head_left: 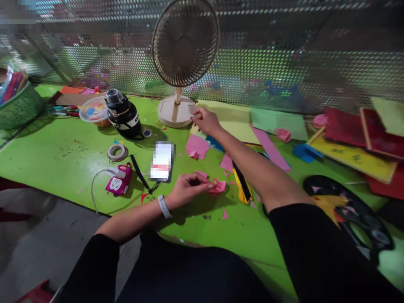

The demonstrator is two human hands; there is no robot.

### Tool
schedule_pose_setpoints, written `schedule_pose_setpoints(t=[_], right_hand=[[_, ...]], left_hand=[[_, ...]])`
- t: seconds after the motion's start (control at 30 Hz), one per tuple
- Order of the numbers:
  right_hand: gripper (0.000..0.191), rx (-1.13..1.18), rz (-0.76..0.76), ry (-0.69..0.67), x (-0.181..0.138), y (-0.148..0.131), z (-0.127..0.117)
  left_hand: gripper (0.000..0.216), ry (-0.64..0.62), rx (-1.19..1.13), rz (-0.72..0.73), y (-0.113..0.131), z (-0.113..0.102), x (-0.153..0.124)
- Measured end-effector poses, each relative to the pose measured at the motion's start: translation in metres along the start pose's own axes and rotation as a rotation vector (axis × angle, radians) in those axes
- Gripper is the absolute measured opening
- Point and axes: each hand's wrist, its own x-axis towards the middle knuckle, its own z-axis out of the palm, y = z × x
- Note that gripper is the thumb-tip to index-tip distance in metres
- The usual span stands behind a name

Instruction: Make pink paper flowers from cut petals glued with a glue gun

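Note:
My left hand (pixel 189 189), with a pale watch on the wrist, is closed in a pinch on a folded piece of pink paper (pixel 218 186) low over the table. My right hand (pixel 205 121) reaches out to the round base (pixel 176 112) of a beige desk fan (pixel 185 44). Its fingertips are at the base's right edge, loosely bent and apart; whether they touch it I cannot tell. Pink paper squares (pixel 197 145) lie just below that hand. A yellow and black utility knife (pixel 242 185) rests under my right forearm.
Left of my hands are a phone (pixel 161 162), a pink power adapter (pixel 119 181), a tape roll (pixel 116 152) and a black bottle (pixel 123 115). A green basket (pixel 22 107) stands far left. On the right lie a black palette (pixel 328 185) and coloured paper sheets (pixel 350 153). Perforated metal mesh (pixel 268 63) closes the back.

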Motion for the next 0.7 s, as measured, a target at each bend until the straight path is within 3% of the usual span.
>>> schedule_pose_setpoints(t=[0.1,0.23,0.37,0.57,0.7], right_hand=[[0.017,0.0,-0.098,-0.032,-0.061,-0.007,-0.034],[0.016,-0.072,-0.22,-0.014,-0.171,-0.016,-0.077],[0.016,-0.121,-0.342,-0.086,-0.25,-0.017,-0.086],[0.03,-0.298,-0.507,-0.038,-0.279,-0.005,-0.065],[0.035,-0.33,-0.533,0.005,-0.283,-0.004,-0.062]], left_hand=[[0.025,0.0,0.17,0.151,0.001,-0.004,0.002],[0.021,-0.035,0.338,0.292,0.001,-0.007,0.004],[0.018,-0.124,0.506,0.373,0.003,-0.006,0.003],[0.013,-0.306,0.662,0.491,0.005,0.002,-0.002],[0.014,-0.337,0.703,0.527,0.005,0.005,-0.006]])
